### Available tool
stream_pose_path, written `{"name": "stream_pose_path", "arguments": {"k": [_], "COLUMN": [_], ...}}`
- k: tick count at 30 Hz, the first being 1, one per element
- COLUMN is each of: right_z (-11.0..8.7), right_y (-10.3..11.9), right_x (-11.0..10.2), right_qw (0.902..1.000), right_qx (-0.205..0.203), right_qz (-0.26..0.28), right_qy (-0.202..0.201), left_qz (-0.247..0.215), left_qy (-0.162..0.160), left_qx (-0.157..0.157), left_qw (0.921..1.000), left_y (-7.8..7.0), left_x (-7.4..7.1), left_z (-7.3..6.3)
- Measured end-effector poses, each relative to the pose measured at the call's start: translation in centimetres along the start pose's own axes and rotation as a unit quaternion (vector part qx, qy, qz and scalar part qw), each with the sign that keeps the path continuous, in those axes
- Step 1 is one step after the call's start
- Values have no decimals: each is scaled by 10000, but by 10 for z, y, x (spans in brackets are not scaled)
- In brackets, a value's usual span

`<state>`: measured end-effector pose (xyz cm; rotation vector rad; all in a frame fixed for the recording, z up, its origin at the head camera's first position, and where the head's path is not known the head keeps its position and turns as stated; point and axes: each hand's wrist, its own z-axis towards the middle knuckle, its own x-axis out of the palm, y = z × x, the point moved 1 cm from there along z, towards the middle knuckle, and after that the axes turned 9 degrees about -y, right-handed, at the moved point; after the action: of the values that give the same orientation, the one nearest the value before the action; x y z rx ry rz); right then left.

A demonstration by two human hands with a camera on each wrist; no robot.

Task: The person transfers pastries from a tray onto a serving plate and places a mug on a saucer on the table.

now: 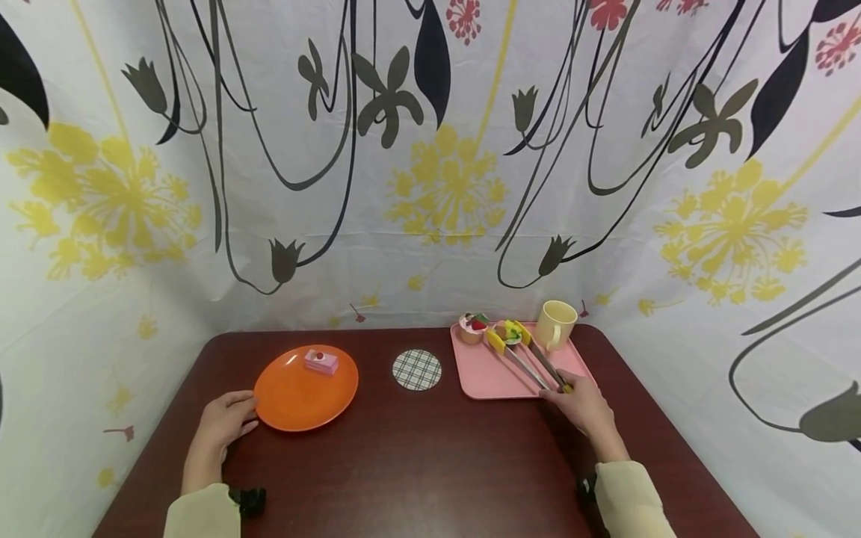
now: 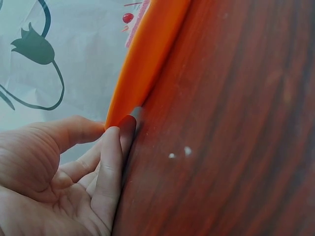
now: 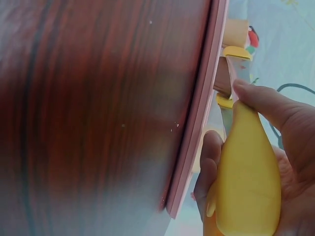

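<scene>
At the left of the table my left hand pinches the rim of an orange plate, thumb on the edge and fingers at its underside in the left wrist view. A small pink toy cake slice sits on that plate. My right hand grips tongs by their yellow handle. The tongs' yellow tips stand apart on either side of a small toy cake with green and yellow topping, over a pink tray.
Also on the tray are a cupcake with a red berry at the back left and a pale yellow mug at the back right. Between plate and tray lies a round checked coaster. A patterned cloth hangs behind the dark table.
</scene>
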<state>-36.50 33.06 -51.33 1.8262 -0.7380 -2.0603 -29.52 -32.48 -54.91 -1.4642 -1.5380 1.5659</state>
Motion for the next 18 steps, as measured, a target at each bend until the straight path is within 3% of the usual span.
{"name": "stream_pose_path", "arguments": {"k": [18], "right_z": [-1], "right_y": [-2], "right_x": [3], "right_qw": [9999], "right_qx": [-52], "right_qz": [14], "right_qy": [-122], "left_qz": [-159], "left_qy": [143], "left_qx": [44], "left_qw": [9998], "left_y": [3], "left_x": [-4], "left_z": [0]}}
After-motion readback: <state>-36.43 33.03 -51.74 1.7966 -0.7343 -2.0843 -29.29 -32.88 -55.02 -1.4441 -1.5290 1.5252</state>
